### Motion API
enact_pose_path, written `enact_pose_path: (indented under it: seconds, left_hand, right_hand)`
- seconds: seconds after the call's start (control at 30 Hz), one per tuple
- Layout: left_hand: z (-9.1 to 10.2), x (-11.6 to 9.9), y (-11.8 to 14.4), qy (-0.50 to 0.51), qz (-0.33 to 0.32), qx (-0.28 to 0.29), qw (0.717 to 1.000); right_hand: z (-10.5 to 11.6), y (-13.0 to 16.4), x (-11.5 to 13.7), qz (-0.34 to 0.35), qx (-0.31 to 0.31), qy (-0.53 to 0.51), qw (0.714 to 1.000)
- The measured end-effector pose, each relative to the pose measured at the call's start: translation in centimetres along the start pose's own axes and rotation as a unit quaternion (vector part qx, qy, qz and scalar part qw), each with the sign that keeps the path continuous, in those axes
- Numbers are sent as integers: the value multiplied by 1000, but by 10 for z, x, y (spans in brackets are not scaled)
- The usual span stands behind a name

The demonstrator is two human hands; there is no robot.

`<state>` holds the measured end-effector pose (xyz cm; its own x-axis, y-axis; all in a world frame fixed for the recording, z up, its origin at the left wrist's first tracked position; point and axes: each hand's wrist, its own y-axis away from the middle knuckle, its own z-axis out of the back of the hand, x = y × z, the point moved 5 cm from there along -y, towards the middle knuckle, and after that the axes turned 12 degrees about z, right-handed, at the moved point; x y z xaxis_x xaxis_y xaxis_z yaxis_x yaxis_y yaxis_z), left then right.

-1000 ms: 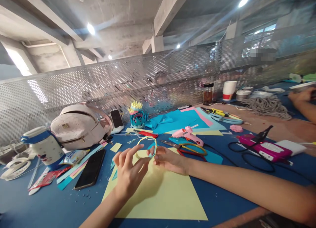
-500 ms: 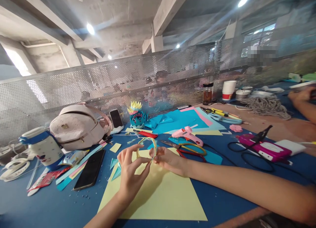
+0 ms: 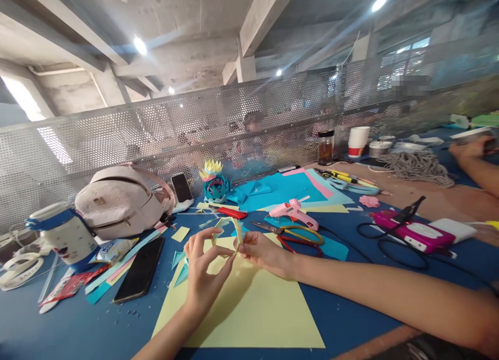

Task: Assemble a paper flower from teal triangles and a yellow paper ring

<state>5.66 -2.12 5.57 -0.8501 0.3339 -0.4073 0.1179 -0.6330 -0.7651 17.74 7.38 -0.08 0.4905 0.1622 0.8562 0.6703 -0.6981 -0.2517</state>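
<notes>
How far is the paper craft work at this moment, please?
Done: a folded paper flower stands finished near the mesh. In hand: the left hand and the right hand pinch a thin paper strip loop above the yellow sheet. Left: that sheet lies uncut; the glue gun lies untouched.

Blurred figures behind the perforated screen (image 3: 249, 126); co-worker's arm (image 3: 477, 165) cut by the right edge.

Table (image 3: 58, 323): dark blue; sheet (image 3: 253, 308) pale yellow, paper loop (image 3: 228, 230) yellow with blue edging. Glue gun (image 3: 292, 211) pink, scissors (image 3: 300, 235) yellow and red handled, backpack (image 3: 120, 201) pale pink, phone (image 3: 140, 269) black. Paper flower (image 3: 214, 183): teal base, pink and yellow petals.
</notes>
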Motion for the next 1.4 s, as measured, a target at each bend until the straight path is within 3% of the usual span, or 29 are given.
enact_pose_path:
  seconds: [0.13,0.33,0.9,1.1,1.4]
  left_hand:
    - [-1,0,0,18,5,9,1000]
    - [-1,5,0,34,22,13,999]
    - [-4,6,0,46,42,21,998]
    - [-8,17,-1,64,79,24,995]
    - [-11,18,-1,97,96,45,990]
  right_hand:
    - [0,0,-1,-5,10,8,1000]
    - [2,-1,-1,20,-22,24,999]
    - [-10,5,2,-6,52,39,998]
    - [0,3,2,19,-29,88,996]
    - [-2,6,7,20,-39,93,995]
